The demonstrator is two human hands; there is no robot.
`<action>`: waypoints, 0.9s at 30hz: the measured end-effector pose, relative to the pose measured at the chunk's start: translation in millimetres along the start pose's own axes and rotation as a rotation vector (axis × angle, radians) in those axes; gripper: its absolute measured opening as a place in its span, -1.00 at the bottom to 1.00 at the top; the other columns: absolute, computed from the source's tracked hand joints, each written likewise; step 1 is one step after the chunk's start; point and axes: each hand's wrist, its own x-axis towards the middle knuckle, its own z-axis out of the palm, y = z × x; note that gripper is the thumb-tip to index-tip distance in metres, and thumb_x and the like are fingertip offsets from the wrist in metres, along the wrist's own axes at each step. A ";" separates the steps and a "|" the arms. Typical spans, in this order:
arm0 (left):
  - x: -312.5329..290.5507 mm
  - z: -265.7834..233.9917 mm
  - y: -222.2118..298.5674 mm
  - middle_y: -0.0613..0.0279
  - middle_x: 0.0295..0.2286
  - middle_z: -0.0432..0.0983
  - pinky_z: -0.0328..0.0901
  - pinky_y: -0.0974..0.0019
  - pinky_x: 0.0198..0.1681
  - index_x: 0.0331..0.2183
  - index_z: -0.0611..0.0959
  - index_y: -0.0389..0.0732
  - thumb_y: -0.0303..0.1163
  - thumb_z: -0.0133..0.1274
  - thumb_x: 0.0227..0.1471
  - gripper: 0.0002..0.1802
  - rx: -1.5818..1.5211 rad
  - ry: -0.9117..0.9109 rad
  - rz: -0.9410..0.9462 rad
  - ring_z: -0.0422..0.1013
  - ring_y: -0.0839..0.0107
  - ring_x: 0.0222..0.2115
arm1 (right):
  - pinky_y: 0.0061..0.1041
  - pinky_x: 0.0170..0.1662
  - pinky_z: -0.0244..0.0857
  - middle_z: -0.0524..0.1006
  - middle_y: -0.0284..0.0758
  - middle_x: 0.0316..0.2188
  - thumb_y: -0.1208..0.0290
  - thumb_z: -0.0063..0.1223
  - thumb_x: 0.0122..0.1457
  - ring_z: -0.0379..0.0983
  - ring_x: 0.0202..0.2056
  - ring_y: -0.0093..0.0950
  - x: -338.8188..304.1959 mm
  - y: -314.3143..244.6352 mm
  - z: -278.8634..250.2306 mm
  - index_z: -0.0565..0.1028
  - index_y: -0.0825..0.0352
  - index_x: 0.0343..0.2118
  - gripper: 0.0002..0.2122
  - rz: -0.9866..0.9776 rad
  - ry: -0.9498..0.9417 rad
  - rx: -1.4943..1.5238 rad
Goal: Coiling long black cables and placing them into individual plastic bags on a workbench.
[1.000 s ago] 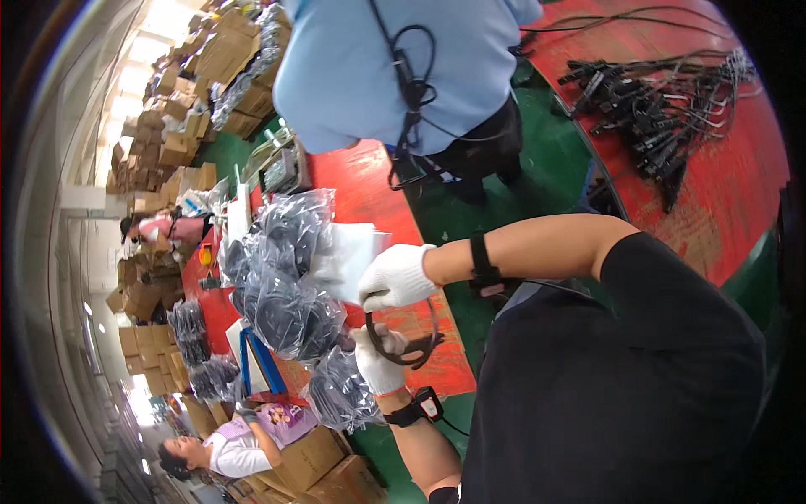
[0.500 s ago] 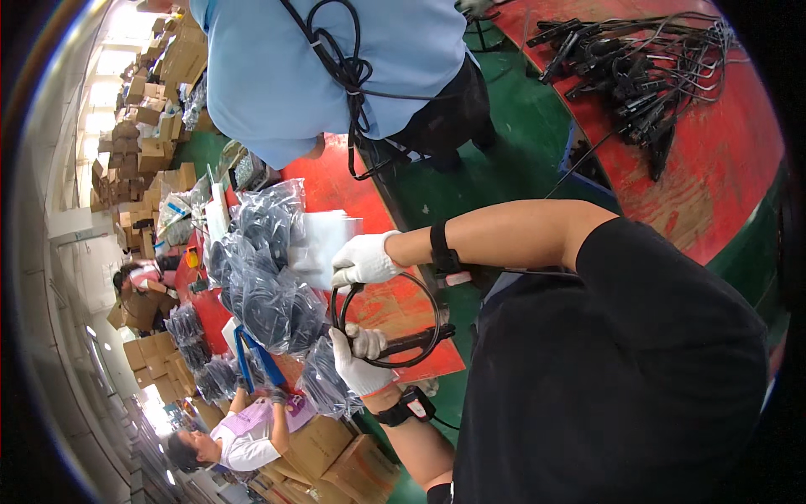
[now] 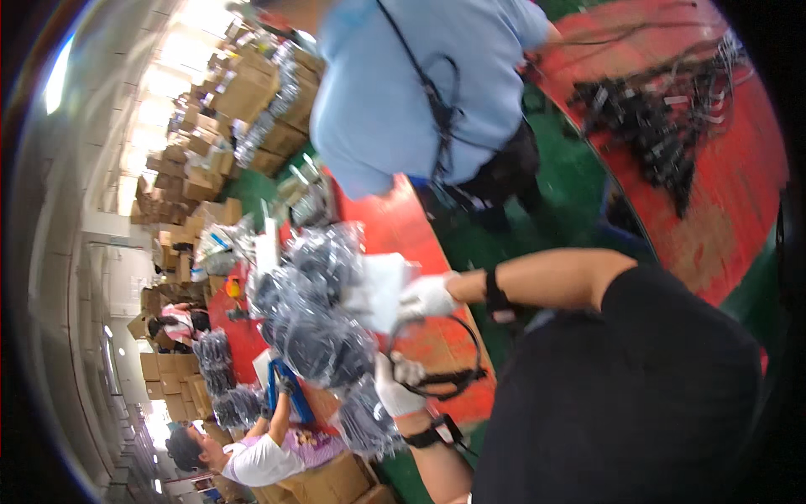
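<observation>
My left hand [image 3: 396, 388], in a white glove, is closed around a coiled black cable [image 3: 477, 338]. The cable makes a wide loop, and its thicker black part crosses the loop's lower side. My right hand [image 3: 428, 296], also gloved, lies by the top of the loop, over the edge of a stack of white plastic sheets or bags [image 3: 382, 290]. Its fingers are smeared by motion, so their grip does not show. Beside both hands, clear bags holding black cables [image 3: 323, 340] are heaped on the red table [image 3: 424, 244].
A person in light blue [image 3: 420, 101] stands beyond my right arm, with cables hanging at their back. Black cable assemblies [image 3: 646, 139] cover part of another red table [image 3: 722, 244]. A seated worker [image 3: 260, 449] handles a blue object [image 3: 290, 391]. Cardboard boxes [image 3: 243, 84] are piled behind.
The view has swung, so the scene sits further right and lower in it. My right hand has shifted from the loop's top onto the white sheets' edge. My left hand keeps the cable.
</observation>
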 end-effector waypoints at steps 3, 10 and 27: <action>4.7 -13.6 -9.4 0.56 -0.74 -0.02 0.04 0.31 -0.54 -0.41 0.57 -0.15 0.07 -0.13 0.43 -0.47 -0.057 -0.067 -0.081 -0.04 0.53 -0.73 | -0.37 -0.27 0.39 0.67 -0.33 -0.35 0.00 -0.05 0.42 0.50 -0.41 -0.46 -15.5 -1.2 5.5 0.62 0.29 -0.21 -0.59 0.258 -0.010 0.284; 20.1 -31.8 -21.9 0.54 -0.73 0.00 0.09 0.29 -0.49 -0.37 0.56 -0.18 -0.02 -0.09 0.43 -0.55 -0.116 -0.146 -0.100 -0.02 0.52 -0.73 | -0.60 -0.48 0.27 0.66 -0.39 -0.33 0.04 0.00 0.45 0.32 -0.55 -0.71 -33.2 -6.7 27.9 0.59 0.32 -0.13 -0.62 0.575 0.104 0.831; 44.8 -206.1 65.7 0.53 -0.71 0.03 -0.01 0.43 -0.59 -0.49 0.37 0.00 0.00 -0.09 0.44 -0.54 -0.404 0.016 0.162 -0.03 0.57 -0.71 | -0.20 0.02 0.45 0.65 -0.14 -0.05 0.08 -0.03 0.39 0.59 -0.05 -0.10 -261.0 13.4 -31.0 0.57 -0.02 0.17 -0.64 0.540 -0.050 -0.402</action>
